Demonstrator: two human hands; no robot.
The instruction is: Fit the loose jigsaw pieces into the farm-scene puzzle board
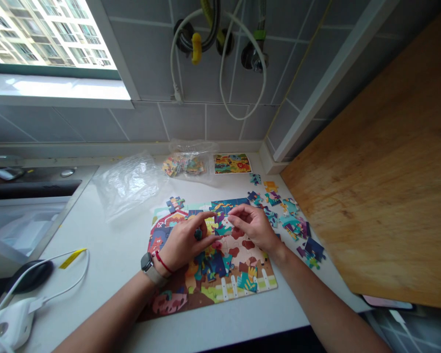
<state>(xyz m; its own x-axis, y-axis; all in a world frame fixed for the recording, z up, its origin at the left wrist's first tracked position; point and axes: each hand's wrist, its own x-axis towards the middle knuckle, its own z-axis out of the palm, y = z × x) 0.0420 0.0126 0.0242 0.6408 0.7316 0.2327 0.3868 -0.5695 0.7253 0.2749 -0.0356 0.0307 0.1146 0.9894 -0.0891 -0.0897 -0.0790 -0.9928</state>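
**Two hands at a partly assembled jigsaw puzzle on a white counter**

The jigsaw puzzle [209, 289] is laid flat on the white counter [106, 255], near the middle of the scene and just in front of the person. The left hand [185, 242] is rested on the left part of the puzzle, palm down, with the fingers stretched out and slightly apart and the forefinger pointed right towards the centre. The right hand [252, 225] is held over the far right part of the puzzle, its fingers curled and drawn together at the tips. A teal piece [223, 228] is seen just between the two sets of fingertips; it is possibly pinched by the right hand, but a firm grip cannot be told at this size.

A watch [147, 262] and a red band [163, 263] are worn on the left wrist. Loose pieces [290, 220] are scattered to the right of the puzzle, beside a wooden board [382, 171]. At the far edge, against the tiled wall, a picture card [232, 163], a clear bag of pieces [185, 164] and a crumpled clear bag [127, 184] are set. A white cable [73, 274] is looped at the near left.
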